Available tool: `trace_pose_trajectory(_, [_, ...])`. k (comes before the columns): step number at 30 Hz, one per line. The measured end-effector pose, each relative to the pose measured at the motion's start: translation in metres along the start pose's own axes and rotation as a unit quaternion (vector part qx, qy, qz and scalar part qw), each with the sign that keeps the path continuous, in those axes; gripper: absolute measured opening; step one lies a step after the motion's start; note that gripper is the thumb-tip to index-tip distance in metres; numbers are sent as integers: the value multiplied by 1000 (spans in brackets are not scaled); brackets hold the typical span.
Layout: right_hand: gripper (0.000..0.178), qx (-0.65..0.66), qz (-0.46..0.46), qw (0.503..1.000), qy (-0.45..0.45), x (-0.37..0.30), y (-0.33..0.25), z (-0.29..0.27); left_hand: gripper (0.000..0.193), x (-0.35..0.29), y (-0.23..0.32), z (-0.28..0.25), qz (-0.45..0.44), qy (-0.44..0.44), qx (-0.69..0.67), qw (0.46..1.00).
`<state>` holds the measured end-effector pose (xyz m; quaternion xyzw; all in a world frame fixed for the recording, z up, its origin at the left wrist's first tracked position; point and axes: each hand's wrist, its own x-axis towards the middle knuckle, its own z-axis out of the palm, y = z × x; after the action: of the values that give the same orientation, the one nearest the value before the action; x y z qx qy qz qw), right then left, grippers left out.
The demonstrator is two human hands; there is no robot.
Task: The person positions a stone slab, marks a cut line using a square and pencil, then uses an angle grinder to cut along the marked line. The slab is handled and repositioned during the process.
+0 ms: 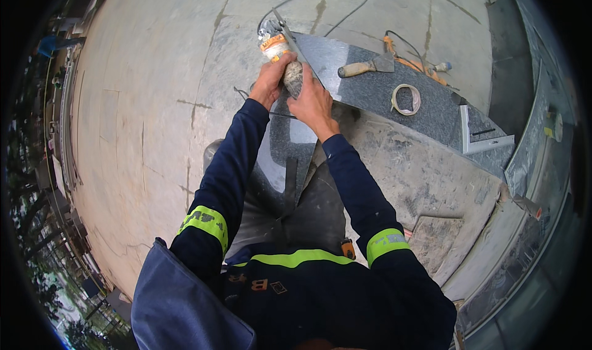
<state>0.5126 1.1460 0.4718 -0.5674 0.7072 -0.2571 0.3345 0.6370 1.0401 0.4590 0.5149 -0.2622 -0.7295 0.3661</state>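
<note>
Both my hands are closed around a dusty angle grinder (pixel 291 77) with an orange-and-white body and a silver head. My left hand (pixel 270 81) grips the middle of its body. My right hand (pixel 313 103) wraps the rear end, nearer to me. A thin disc (pixel 280 22) shows almost edge-on at the far end, beside the corner of a dark speckled stone slab (pixel 327 53). Whether the disc touches the stone I cannot tell. Another dark stone piece (pixel 283 142) lies below my hands, between my legs.
On the slab lie a scraper (pixel 365 67) with a worn handle, a cream tape roll (pixel 405 99) and a metal square (pixel 486 142). An orange power tool (pixel 425 68) rests at its far edge. Black cable (pixel 354 10) trails over the concrete floor (pixel 154 60). Right stands a wall (pixel 519 54).
</note>
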Motion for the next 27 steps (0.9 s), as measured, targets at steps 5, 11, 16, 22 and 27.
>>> trace_pose_trajectory(5, [107,-4,-5,1000,10,-2,2,4,40,-3,-2,-1,-10,9,8,1000])
trace_pose_trajectory(11, [98,-6,7,1000,22,0,1,5,42,2,-2,-2,-23,15,31,999])
trace_pose_trajectory(16, [96,-3,-1,1000,22,1,-1,2,43,5,-5,-4,-16,26,28,999])
trace_pose_trajectory(22, [96,-1,-3,1000,20,1,0,1,45,6,-5,-5,-13,16,25,999])
trace_pose_trajectory(27, [97,-3,-6,1000,17,1,-1,0,48,5,-5,-3,-14,25,28,999])
